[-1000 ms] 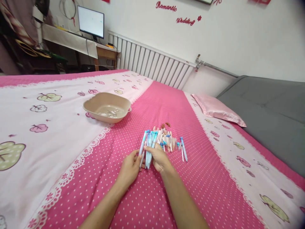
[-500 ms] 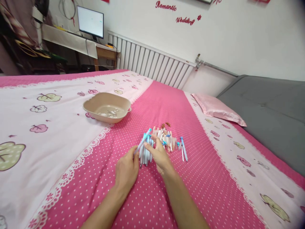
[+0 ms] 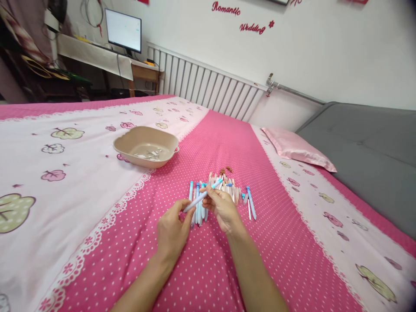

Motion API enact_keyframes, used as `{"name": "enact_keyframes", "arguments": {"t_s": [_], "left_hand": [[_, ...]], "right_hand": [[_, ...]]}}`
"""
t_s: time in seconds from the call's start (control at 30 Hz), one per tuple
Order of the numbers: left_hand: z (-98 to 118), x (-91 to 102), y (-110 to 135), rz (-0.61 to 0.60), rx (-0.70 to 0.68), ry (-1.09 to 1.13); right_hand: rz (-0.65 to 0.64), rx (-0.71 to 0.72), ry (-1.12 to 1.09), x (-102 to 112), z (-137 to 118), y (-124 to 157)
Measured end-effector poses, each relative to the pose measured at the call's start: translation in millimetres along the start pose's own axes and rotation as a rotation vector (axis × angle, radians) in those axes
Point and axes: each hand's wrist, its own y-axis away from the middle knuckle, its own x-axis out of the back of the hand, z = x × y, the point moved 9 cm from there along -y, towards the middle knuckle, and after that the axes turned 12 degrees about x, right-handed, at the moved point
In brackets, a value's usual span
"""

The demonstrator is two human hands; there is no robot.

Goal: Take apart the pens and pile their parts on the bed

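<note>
A light blue pen (image 3: 198,200) is held slantwise between my two hands, its brighter blue end up and to the right. My left hand (image 3: 173,224) pinches the lower end. Around the upper part close the thumb and fingers of my right hand (image 3: 224,210). Beneath it, several blue pens (image 3: 199,216) lie side by side on the bedspread. Just beyond my right hand is a pile of pale pink and white pen parts (image 3: 231,190). A separate blue pen (image 3: 251,203) lies to the right of that pile, beside a thin white stick.
A beige plastic basin (image 3: 146,164) with small white pieces inside stands on the pink bedspread (image 3: 227,134), left of the pens. Small brown bits (image 3: 225,170) lie behind the pile. A pink pillow (image 3: 297,149) rests at the right, by a grey headboard (image 3: 360,147).
The pen in my hands has tilted from steep to flatter, its bright end swinging right. My right hand has closed around its upper part. Another blue pen now shows at the row's left.
</note>
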Motion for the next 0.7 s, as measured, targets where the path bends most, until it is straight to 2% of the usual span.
{"name": "enact_keyframes", "arguments": {"t_s": [0.23,0.5,0.7], "left_hand": [[-1,-7.0,1,-0.094,0.048,0.090],[-5,-17.9,0,-0.258,0.150,0.328],[-3,-16.7,0,-0.245,0.150,0.460]], "right_hand": [[-0.006,0.115,0.073,5,-8,-6],[-0.069,0.114,0.053,1,-13,-4],[-0.060,0.097,0.033,0,-13,-3]]}}
